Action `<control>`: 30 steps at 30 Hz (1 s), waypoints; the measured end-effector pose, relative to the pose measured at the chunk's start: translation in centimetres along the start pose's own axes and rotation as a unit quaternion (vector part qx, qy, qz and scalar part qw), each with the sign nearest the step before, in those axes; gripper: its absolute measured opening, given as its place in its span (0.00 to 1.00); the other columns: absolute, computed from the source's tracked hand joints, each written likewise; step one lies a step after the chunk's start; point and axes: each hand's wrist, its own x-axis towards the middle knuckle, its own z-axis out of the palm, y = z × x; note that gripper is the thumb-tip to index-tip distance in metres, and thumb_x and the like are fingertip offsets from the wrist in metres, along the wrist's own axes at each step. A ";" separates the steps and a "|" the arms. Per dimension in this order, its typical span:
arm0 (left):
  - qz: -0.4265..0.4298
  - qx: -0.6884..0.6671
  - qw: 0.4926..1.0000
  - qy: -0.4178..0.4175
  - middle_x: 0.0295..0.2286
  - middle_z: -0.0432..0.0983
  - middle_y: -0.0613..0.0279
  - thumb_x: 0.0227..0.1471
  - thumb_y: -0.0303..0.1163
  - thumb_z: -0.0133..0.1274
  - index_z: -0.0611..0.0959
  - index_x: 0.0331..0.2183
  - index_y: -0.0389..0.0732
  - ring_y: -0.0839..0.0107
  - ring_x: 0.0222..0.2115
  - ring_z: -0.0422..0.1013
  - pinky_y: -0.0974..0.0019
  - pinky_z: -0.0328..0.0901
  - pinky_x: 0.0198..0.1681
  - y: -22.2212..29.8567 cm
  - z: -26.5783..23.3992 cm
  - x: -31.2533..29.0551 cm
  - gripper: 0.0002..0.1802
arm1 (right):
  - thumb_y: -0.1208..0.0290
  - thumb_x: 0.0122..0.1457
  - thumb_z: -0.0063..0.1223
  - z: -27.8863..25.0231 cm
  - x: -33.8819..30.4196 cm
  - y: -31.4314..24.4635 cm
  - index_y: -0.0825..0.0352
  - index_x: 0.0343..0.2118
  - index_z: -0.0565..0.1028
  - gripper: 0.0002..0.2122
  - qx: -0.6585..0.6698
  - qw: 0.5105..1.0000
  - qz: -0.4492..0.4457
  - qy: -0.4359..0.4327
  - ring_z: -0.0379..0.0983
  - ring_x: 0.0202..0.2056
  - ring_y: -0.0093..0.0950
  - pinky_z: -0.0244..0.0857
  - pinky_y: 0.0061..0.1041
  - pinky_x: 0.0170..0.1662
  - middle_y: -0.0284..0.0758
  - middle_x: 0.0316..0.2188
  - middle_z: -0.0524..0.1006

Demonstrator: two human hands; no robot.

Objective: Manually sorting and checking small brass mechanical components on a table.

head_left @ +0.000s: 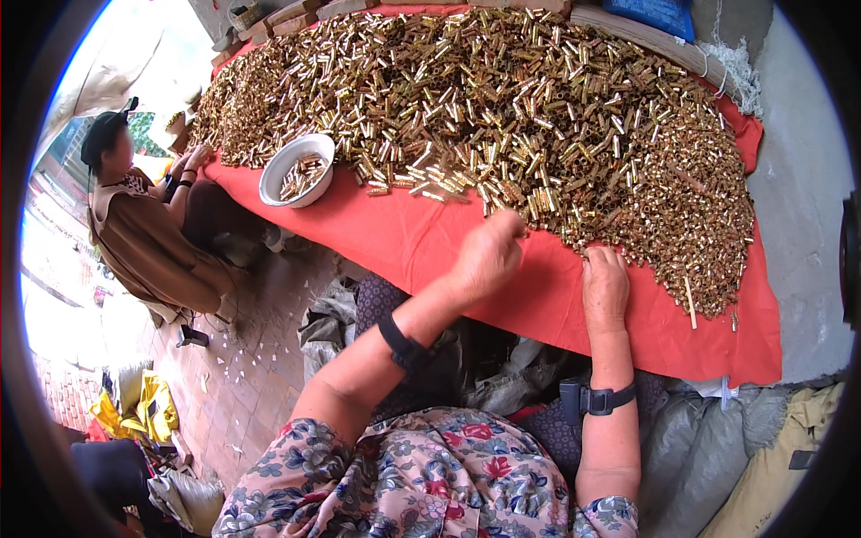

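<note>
A wide heap of small brass-coloured metal tubes (466, 99) covers much of a red cloth (395, 233). My left hand (489, 257) is over the cloth at the near edge of the heap. Its fingers are curled together, and what they may hold is hidden. To its right, my right hand (605, 285) rests at the heap's front edge with its fingers bent and pressed together. Its fingertips meet the tubes, but I cannot make out what is between them. Further left on the cloth stands a white bowl (269, 186) partly filled with brass tubes.
A thin pale stick (690, 303) lies at the heap's right end. Across the left side a person (152, 233) sits with both hands at the heap. Bricks (294, 24) and a wooden beam (641, 43) line the back. Grey sacks (700, 448) lie below the cloth at right.
</note>
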 end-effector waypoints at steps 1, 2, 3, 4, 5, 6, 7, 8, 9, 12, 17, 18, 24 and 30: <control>0.009 0.081 0.996 0.035 0.26 0.69 0.51 0.42 0.19 0.44 0.72 0.29 0.38 0.51 0.27 0.69 0.54 0.64 0.29 -0.6 -0.6 1.1 0.07 | 0.76 0.46 0.57 0.1 0.0 0.0 0.66 0.32 0.73 0.09 0.003 1.000 0.000 -0.001 0.69 0.38 0.38 0.65 0.34 0.41 0.36 0.34 0.73; -0.009 0.140 0.990 0.003 0.27 0.69 0.52 0.41 0.19 0.45 0.73 0.28 0.38 0.51 0.28 0.69 0.54 0.64 0.30 -1.3 -1.0 2.1 0.07 | 0.76 0.46 0.57 0.1 0.0 0.0 0.66 0.32 0.73 0.09 0.002 1.000 -0.001 -0.002 0.69 0.38 0.38 0.65 0.34 0.41 0.36 0.34 0.73; -0.027 0.201 0.979 -0.028 0.28 0.68 0.53 0.40 0.19 0.46 0.73 0.28 0.39 0.51 0.28 0.69 0.54 0.64 0.30 -2.3 -1.3 2.9 0.08 | 0.76 0.46 0.57 0.1 0.0 -0.3 0.65 0.30 0.72 0.08 0.028 0.999 -0.001 0.023 0.69 0.37 0.37 0.65 0.34 0.40 0.36 0.33 0.73; -0.015 0.243 0.967 -0.071 0.29 0.68 0.55 0.39 0.19 0.47 0.74 0.28 0.39 0.51 0.29 0.69 0.54 0.65 0.31 -3.7 -1.5 3.5 0.09 | 0.76 0.46 0.58 0.0 0.0 -0.5 0.65 0.29 0.72 0.07 0.055 0.997 -0.001 0.048 0.69 0.36 0.37 0.65 0.35 0.38 0.36 0.32 0.72; -0.016 0.244 0.967 -0.070 0.29 0.68 0.55 0.39 0.19 0.47 0.74 0.28 0.39 0.51 0.29 0.69 0.54 0.65 0.31 -4.3 -1.7 4.0 0.09 | 0.76 0.46 0.58 0.0 -0.1 -0.5 0.65 0.29 0.72 0.07 0.056 0.997 -0.002 0.047 0.69 0.36 0.37 0.65 0.35 0.38 0.36 0.32 0.72; 0.003 0.255 0.963 -0.088 0.29 0.68 0.55 0.39 0.19 0.47 0.74 0.28 0.39 0.51 0.29 0.69 0.53 0.65 0.31 -4.8 -1.7 4.4 0.09 | 0.77 0.45 0.58 -0.2 -0.2 -0.6 0.65 0.28 0.72 0.07 0.052 0.998 0.001 0.041 0.70 0.35 0.37 0.66 0.34 0.38 0.36 0.32 0.72; 0.021 0.266 0.958 -0.106 0.28 0.68 0.55 0.39 0.19 0.48 0.74 0.28 0.39 0.51 0.29 0.69 0.53 0.65 0.31 -5.2 -1.8 4.5 0.09 | 0.78 0.44 0.59 -0.3 -0.2 -0.7 0.66 0.28 0.72 0.08 0.049 0.998 0.004 0.034 0.70 0.34 0.37 0.67 0.33 0.37 0.36 0.32 0.72; 0.009 0.259 0.959 -0.113 0.29 0.68 0.55 0.41 0.21 0.49 0.74 0.28 0.39 0.51 0.30 0.69 0.53 0.65 0.31 -4.7 -1.8 4.5 0.06 | 0.78 0.44 0.59 -0.4 -0.3 -0.6 0.66 0.28 0.72 0.08 0.047 0.998 0.007 0.033 0.70 0.34 0.37 0.67 0.33 0.37 0.36 0.32 0.72; 0.010 0.257 0.959 -0.116 0.29 0.68 0.55 0.41 0.21 0.49 0.74 0.28 0.39 0.51 0.30 0.69 0.53 0.65 0.31 -4.2 -1.8 4.3 0.06 | 0.80 0.45 0.58 -0.6 -0.4 -0.6 0.67 0.28 0.72 0.07 0.137 0.989 0.023 0.043 0.70 0.32 0.33 0.67 0.29 0.36 0.35 0.31 0.72; 0.060 0.140 0.979 -0.135 0.26 0.68 0.52 0.43 0.24 0.51 0.72 0.26 0.37 0.51 0.30 0.70 0.56 0.66 0.31 -2.8 -1.8 2.1 0.05 | 0.84 0.46 0.57 -1.4 -0.7 -1.6 0.69 0.27 0.72 0.07 0.385 0.919 0.085 0.026 0.71 0.30 0.25 0.68 0.22 0.35 0.32 0.30 0.71; 0.077 0.067 0.987 -0.126 0.27 0.71 0.56 0.44 0.23 0.54 0.76 0.32 0.37 0.59 0.27 0.71 0.61 0.67 0.30 -2.8 -1.8 -0.8 0.08 | 0.87 0.48 0.54 -2.4 -1.1 -5.1 0.72 0.31 0.74 0.07 0.587 0.796 0.136 -0.061 0.69 0.31 0.16 0.65 0.15 0.35 0.30 0.32 0.71; 0.011 -0.014 0.989 -0.147 0.25 0.72 0.56 0.44 0.24 0.55 0.75 0.32 0.36 0.60 0.25 0.71 0.62 0.67 0.29 -1.8 -2.0 -1.0 0.09 | 0.86 0.49 0.54 -2.4 -1.3 -5.3 0.72 0.32 0.75 0.07 0.613 0.772 0.149 -0.081 0.69 0.31 0.16 0.65 0.14 0.35 0.30 0.33 0.72; -0.143 -0.249 0.937 -0.199 0.26 0.72 0.69 0.52 0.24 0.52 0.76 0.34 0.37 0.82 0.23 0.67 0.76 0.65 0.28 0.2 -2.3 -2.6 0.06 | 0.86 0.51 0.53 -2.7 -2.4 -7.0 0.71 0.33 0.75 0.07 0.640 0.743 0.173 -0.086 0.69 0.33 0.16 0.65 0.14 0.38 0.29 0.32 0.73; -0.186 -0.398 0.884 -0.160 0.26 0.73 0.68 0.52 0.27 0.53 0.76 0.33 0.38 0.83 0.23 0.67 0.80 0.61 0.23 0.1 -2.3 -3.8 0.05 | 0.84 0.52 0.54 -2.7 -2.9 -7.3 0.71 0.32 0.75 0.05 0.673 0.712 0.181 -0.077 0.68 0.32 0.15 0.63 0.14 0.37 0.27 0.33 0.72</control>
